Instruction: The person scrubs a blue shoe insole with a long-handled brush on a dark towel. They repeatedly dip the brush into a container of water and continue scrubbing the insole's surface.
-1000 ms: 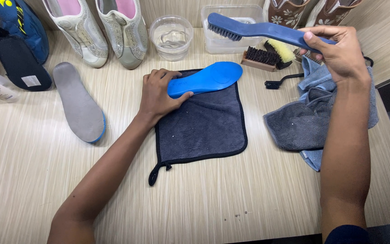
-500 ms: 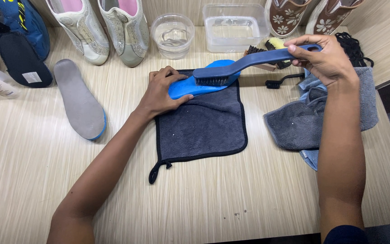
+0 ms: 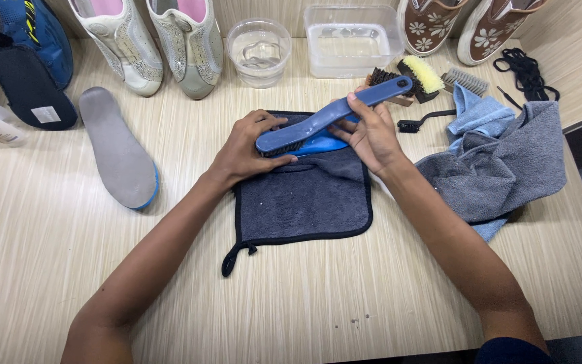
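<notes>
Two hands meet over a dark grey cloth spread flat on the pale wooden table. On it lies a bright blue insole, mostly hidden, only a strip of its edge showing under the brush and between the hands. The insole looks light, thin and springy, likely to bend or skid under pressure, so it is best pinned flat near one end rather than pinched at the edge. The left hand does that: palm down, fingers curled and pressed on the insole's left end, forearm coming in from the lower left. The right hand is wrapped around the middle of the long handle of a dark blue brush, thumb on top, wrist bent inward, forearm running in from the lower right. The brush looks stiff and light, and its bristle head sits down on the insole just beside the left fingers, while the handle rises toward the far right.

A grey insole lies well apart to the left. Along the far edge stand a pair of grey and pink shoes, a round clear bowl and a rectangular clear tub. Small brushes and crumpled grey and blue towels lie to the right.
</notes>
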